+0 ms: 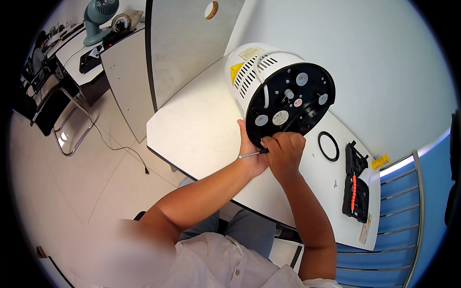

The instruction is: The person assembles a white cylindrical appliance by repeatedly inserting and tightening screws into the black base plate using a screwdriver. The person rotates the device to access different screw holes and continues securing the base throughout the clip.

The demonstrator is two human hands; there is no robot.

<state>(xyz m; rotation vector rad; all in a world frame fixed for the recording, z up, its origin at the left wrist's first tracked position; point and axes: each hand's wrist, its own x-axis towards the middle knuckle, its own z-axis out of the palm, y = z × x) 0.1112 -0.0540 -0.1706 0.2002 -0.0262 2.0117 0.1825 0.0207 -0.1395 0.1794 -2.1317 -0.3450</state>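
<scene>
A white cylindrical appliance (245,79) with slotted vents lies tilted on the table, its black round base (300,113) turned toward me. Pale suction-cup feet, round stickers and a white cord show on it. My left hand (250,156) holds the base's lower rim, thumb up along the white side; its other fingers are mostly hidden. Closed beside it, my right hand (285,150) has its fingertips at the rim. From those fingers a small screwdriver (252,154), with a metal shaft and black end, points left across my left palm. What the right fingertips touch is hidden.
On the white table (192,129), right of my hands, are a black ring (328,146), small loose pieces (335,183) and an open black tool case (356,192) with a red flexible shaft. A grey partition (185,48) stands behind left. A metal rail (418,216) borders the right.
</scene>
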